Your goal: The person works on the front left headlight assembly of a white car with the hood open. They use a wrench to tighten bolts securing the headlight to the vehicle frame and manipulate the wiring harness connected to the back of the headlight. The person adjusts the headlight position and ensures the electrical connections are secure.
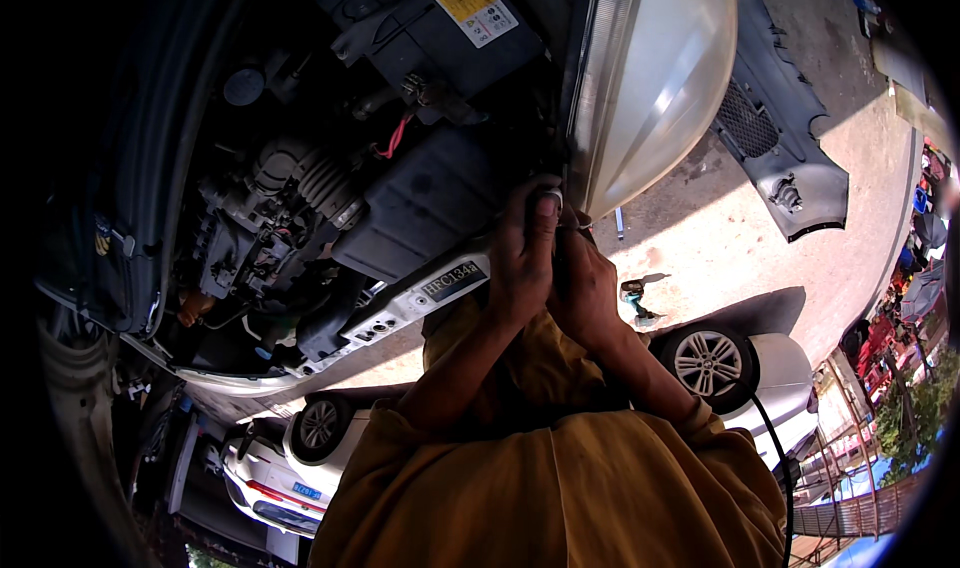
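Note:
My left hand (pixel 525 253) is closed at the lower corner of a large, cloudy headlight (pixel 660 88), with its thumb raised. A small pale piece shows at the thumb tip; its kind is too small to make out. Close beside it, my right hand (pixel 587 280) is also closed, its fingers bent around something dark and thin that is mostly hidden. Both hands are together just above the car's white front crossbar (pixel 405 308). A black plastic box (pixel 430 198) in the engine bay lies left of my left hand.
A battery (pixel 450 43) with a yellow and white label sits at the top of the engine bay, near red wires (pixel 396 136). A detached grey fender (pixel 780 118) lies on the ground at right. A cordless drill (pixel 636 296) lies beyond my right hand. White cars stand behind me.

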Demonstrator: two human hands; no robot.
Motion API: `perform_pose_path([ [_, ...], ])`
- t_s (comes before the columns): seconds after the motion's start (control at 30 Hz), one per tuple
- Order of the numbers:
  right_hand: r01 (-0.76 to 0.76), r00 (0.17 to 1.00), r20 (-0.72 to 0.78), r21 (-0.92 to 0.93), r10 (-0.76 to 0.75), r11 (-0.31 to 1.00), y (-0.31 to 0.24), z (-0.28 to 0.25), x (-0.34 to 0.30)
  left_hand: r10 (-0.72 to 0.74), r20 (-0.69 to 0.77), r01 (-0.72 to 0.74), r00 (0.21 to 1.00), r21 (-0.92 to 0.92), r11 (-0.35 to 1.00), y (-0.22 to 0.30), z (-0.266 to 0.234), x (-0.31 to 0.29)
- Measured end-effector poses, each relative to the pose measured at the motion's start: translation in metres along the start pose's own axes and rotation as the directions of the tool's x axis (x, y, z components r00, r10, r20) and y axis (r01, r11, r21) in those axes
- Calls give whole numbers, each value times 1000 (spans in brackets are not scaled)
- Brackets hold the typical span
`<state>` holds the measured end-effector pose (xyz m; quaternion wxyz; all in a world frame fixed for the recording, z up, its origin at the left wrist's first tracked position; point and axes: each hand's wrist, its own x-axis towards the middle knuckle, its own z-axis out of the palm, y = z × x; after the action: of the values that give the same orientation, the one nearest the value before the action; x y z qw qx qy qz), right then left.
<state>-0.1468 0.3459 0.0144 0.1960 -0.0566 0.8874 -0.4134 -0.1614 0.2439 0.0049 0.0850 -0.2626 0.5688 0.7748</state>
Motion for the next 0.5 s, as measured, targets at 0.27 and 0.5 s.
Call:
perform_pose_path([
  [0.27, 11, 999, 34, -24, -10, 1000, 1, 1, -1, 4, -33, -3, 999, 19, 1000, -3, -2, 0],
  [0.5, 25, 999, 36, -34, -24, 999, 4, 2, -2, -10, -35, 12, 999, 44, 999, 1, 0, 0],
])
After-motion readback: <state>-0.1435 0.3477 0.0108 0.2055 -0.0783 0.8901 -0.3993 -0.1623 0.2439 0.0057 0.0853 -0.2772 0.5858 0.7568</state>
